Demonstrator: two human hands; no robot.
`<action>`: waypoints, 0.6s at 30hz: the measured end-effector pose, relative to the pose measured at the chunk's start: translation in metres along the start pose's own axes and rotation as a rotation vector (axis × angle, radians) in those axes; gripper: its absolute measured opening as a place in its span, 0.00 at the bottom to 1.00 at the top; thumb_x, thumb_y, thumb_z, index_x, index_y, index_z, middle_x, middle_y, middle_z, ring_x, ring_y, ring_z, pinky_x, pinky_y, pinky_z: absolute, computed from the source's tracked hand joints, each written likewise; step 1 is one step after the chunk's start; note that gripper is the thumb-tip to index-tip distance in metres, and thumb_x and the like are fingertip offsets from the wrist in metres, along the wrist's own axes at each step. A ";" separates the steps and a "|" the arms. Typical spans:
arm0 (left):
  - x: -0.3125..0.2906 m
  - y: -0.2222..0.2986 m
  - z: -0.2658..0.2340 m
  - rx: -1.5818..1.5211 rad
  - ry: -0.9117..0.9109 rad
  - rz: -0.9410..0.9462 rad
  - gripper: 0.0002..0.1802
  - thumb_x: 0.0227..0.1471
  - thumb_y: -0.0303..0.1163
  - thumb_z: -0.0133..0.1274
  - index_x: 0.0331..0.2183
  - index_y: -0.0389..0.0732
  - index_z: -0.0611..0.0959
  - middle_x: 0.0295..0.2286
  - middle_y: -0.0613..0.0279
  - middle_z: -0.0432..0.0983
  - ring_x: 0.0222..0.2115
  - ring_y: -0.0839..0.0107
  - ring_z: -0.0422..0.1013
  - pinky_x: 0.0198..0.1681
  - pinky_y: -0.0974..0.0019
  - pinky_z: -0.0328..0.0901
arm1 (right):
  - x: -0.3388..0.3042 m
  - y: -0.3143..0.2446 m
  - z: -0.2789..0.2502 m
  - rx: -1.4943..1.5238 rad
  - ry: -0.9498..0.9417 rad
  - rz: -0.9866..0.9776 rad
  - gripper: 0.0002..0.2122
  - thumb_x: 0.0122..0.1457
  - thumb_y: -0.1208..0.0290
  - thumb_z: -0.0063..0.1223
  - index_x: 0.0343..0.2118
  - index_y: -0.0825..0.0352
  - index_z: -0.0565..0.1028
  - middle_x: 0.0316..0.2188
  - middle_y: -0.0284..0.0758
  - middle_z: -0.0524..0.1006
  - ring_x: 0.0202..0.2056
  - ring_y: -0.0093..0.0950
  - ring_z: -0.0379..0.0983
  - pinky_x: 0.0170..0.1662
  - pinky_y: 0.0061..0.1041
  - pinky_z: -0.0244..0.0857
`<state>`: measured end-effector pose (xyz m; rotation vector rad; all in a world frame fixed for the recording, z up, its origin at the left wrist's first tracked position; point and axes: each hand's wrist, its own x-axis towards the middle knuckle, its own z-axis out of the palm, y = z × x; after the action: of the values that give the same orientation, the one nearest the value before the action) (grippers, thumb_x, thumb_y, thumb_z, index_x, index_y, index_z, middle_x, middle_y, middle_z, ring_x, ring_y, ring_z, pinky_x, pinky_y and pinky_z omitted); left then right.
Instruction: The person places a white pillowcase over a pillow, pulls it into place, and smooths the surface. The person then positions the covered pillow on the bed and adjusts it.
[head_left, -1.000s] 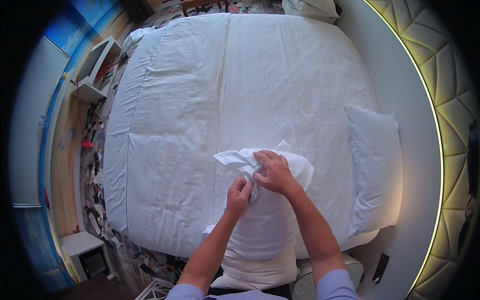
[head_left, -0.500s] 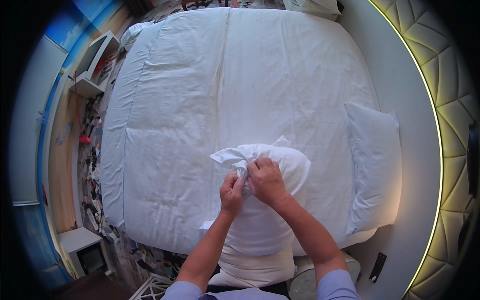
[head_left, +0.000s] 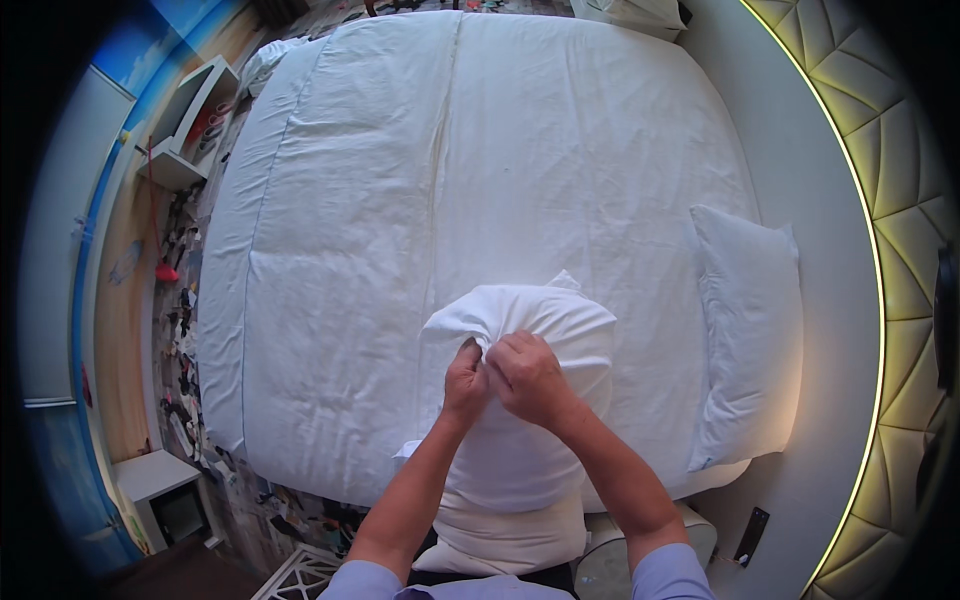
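In front of me a white pillow with a loose cloth case (head_left: 515, 455) lies over the near edge of the bed. My left hand (head_left: 466, 382) is closed on a gathered fold of the pillowcase, its thumb pointing up. Right beside it, my right hand (head_left: 530, 376) has curled fingers pinching the same bunched cloth. Pleats fan out from the hands across the far end of the case, where a small corner sticks up. The fingertips partly hide the gripped cloth. Below, a creamier padded piece (head_left: 510, 540) shows against my body; I cannot tell whether it is a separate pillow.
A wide bed with a white quilt (head_left: 350, 200) spreads ahead. Another white pillow (head_left: 750, 340) lies at its right edge, near a padded wall panel (head_left: 850, 160) with a light strip. White shelf units (head_left: 165, 478) stand at the left. A rounded stool-like piece (head_left: 645, 560) is at the lower right.
The loose flap that stuck out to the left of my hands has been drawn in; the cloth there now lies rounded and pleated. Both hands have shifted slightly down, still close together.
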<state>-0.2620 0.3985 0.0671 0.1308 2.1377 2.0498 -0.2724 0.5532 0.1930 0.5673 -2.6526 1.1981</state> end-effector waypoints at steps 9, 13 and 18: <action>0.019 -0.071 -0.010 0.221 -0.002 -0.379 0.23 0.63 0.37 0.45 0.54 0.33 0.75 0.51 0.40 0.74 0.54 0.44 0.69 0.59 0.55 0.63 | -0.019 0.001 0.019 -0.062 -0.138 0.027 0.06 0.51 0.78 0.57 0.26 0.66 0.70 0.25 0.40 0.72 0.32 0.43 0.71 0.38 0.41 0.65; 0.027 -0.039 -0.006 0.622 -0.092 -0.078 0.21 0.63 0.37 0.44 0.52 0.34 0.77 0.51 0.38 0.74 0.52 0.40 0.69 0.57 0.51 0.63 | -0.029 0.030 0.043 -0.116 -0.192 0.195 0.07 0.53 0.75 0.59 0.32 0.67 0.73 0.30 0.41 0.75 0.38 0.44 0.71 0.44 0.42 0.65; 0.009 -0.014 -0.017 0.333 0.077 0.006 0.18 0.59 0.37 0.53 0.46 0.33 0.80 0.41 0.42 0.76 0.42 0.44 0.72 0.47 0.53 0.66 | -0.055 0.021 0.035 -0.098 -0.053 0.298 0.16 0.56 0.69 0.61 0.46 0.68 0.73 0.45 0.44 0.73 0.51 0.45 0.67 0.57 0.42 0.60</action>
<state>-0.2730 0.3829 0.0533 0.1028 2.5126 1.7094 -0.2304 0.5541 0.1385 0.1940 -2.8982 1.1276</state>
